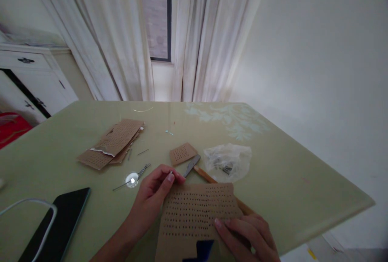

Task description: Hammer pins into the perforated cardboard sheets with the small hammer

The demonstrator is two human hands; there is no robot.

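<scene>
A brown cardboard sheet [198, 207] with rows of small punched holes and a dark blue patch [203, 250] near its bottom edge is close in front of me. My left hand [157, 187] is at its top left corner, thumb and forefinger pinched together around a tiny pale thing too small to name. On the sheet's lower right side, my right hand [248, 235] grips the cardboard, with fingertips pressed beside the holes. A wooden-handled tool [204, 174] lies partly beneath the sheet, near a grey metal blade [192, 165].
Torn pieces of perforated cardboard [121, 137] are stacked at the left. A smaller perforated piece [182, 154] and a clear plastic bag [228, 161] lie beyond my hands. Nearer are a round shiny disc [132, 180], thin metal pins [143, 151] and a dark tablet [57, 225] with a white cable [50, 203].
</scene>
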